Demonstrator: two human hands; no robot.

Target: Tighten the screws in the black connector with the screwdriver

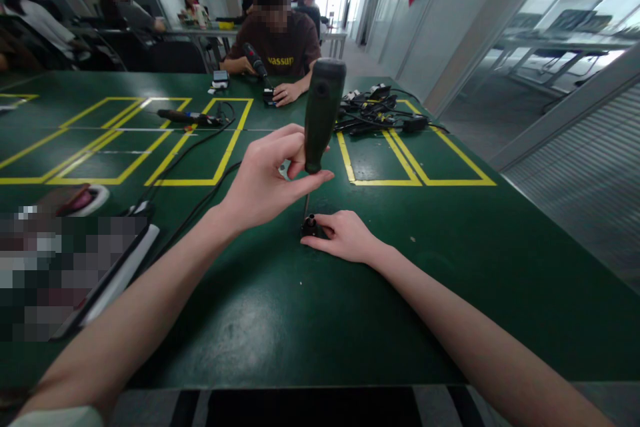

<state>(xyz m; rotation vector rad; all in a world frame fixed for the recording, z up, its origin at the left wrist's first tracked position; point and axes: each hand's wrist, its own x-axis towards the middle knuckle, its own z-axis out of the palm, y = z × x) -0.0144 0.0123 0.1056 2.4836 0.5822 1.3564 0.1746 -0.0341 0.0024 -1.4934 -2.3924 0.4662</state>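
Observation:
My left hand [273, 177] is closed around the lower part of a screwdriver [323, 113] with a thick dark handle, held upright. Its thin shaft runs down to a small black part [311, 225] on the green table [400, 340]. The tip meets or nearly meets that part; exactly where is too small to tell. My right hand [347, 235] pinches the black part from the right between thumb and fingers, low against the tabletop. What kind of part it is does not show.
A tangle of black cables and adapters [375, 110] lies at the back right. An electric screwdriver [193, 118] with a cord rests at the back left. A tablet-like device [120, 273] is at the left. Across the table a person [285, 40] works with a power tool.

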